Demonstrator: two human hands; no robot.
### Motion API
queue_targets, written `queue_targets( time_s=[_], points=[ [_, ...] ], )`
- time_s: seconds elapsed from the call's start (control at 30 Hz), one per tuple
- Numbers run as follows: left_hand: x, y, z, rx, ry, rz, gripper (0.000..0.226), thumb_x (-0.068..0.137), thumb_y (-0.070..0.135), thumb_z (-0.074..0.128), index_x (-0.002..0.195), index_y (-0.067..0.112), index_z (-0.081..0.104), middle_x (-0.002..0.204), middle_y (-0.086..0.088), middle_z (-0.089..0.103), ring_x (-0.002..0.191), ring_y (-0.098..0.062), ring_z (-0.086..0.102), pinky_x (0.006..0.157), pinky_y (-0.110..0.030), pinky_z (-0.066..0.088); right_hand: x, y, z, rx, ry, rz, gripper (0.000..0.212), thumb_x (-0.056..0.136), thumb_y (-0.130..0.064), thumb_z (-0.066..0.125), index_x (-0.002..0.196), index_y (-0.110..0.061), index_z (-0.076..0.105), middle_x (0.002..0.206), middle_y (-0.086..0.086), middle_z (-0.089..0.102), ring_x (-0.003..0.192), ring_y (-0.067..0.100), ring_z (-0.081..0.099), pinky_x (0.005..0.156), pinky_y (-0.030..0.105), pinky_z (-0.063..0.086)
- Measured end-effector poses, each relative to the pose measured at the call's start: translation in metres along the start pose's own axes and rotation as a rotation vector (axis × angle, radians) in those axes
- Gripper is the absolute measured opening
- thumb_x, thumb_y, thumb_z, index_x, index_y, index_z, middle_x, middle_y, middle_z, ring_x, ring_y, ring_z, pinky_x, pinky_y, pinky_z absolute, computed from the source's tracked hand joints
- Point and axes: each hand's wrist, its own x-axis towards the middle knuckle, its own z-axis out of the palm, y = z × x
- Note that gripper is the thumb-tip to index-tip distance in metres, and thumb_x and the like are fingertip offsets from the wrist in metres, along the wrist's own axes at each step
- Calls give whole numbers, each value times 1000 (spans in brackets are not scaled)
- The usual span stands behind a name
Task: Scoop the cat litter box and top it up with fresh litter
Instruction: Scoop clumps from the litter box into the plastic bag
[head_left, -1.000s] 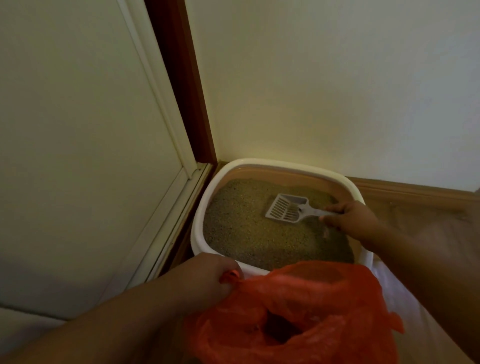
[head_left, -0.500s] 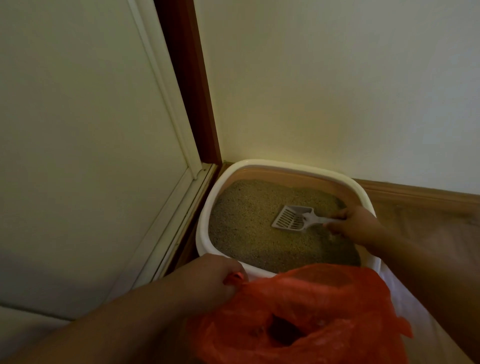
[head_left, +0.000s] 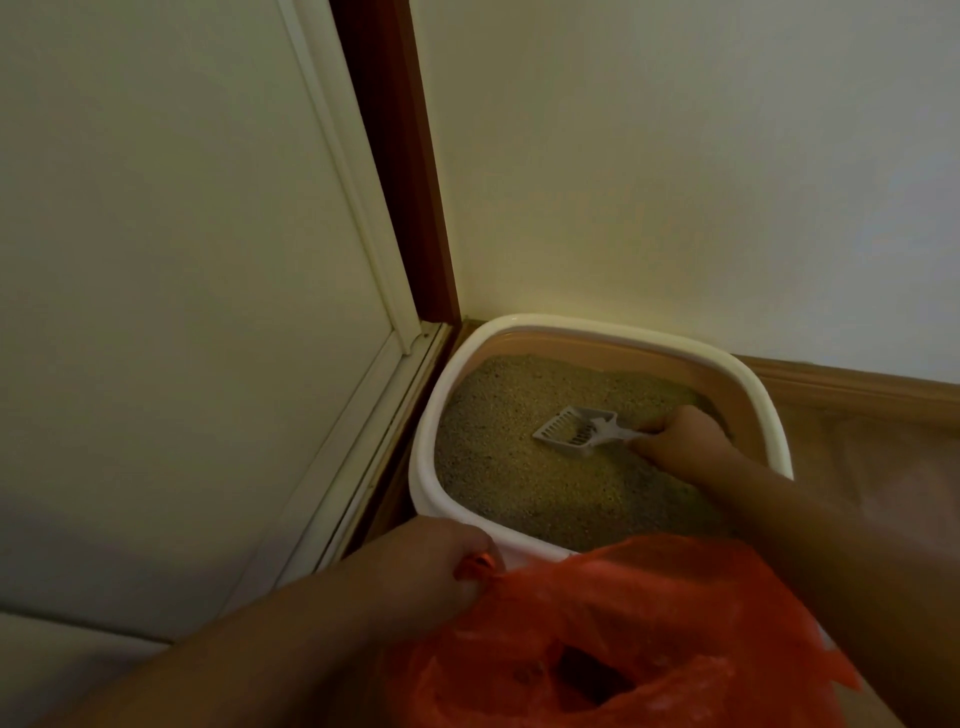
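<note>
A white-rimmed litter box sits in the room's corner, filled with tan litter. My right hand grips the handle of a white slotted scoop, whose head lies low on the litter near the middle. My left hand grips the rim of an orange plastic bag, held open just in front of the box's near edge. The bag's dark opening faces up and the bag hides the box's front right corner.
A cream door panel with a dark red-brown frame stands on the left. A cream wall backs the box. A wooden skirting board runs along the right, above the floor.
The scoop has come down from above the litter onto its surface, its head tilting into the grains. My left hand and the bag have stayed put.
</note>
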Motion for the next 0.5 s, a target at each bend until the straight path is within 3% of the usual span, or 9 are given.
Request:
queue_targets(
  time_s=[0.17,0.27,0.5],
  points=[
    [-5,-3,2,-10,13,-15,22,94,31,59,112,36,71,107,17,72,94,6,64,83,-18,52,-3,-20,27,57,6,-2,23,92,-27,69,111,-15,76,64,13,61,52,19,48,48,28,34],
    [-8,-2,2,-7,20,-13,22,93,29,59,111,36,71,105,18,71,94,6,64,84,-18,51,-10,-19,33,207,58,-12,19,93,-24,69,106,-13,77,73,20,69,57,22,53,53,33,39],
    [-13,6,-4,-10,26,-26,24,96,29,57,115,36,69,107,15,72,92,3,65,83,-21,55,-29,-1,-5,467,152,-38,31,89,-23,75,119,-15,73,81,8,73,67,16,61,64,32,53]
  ],
)
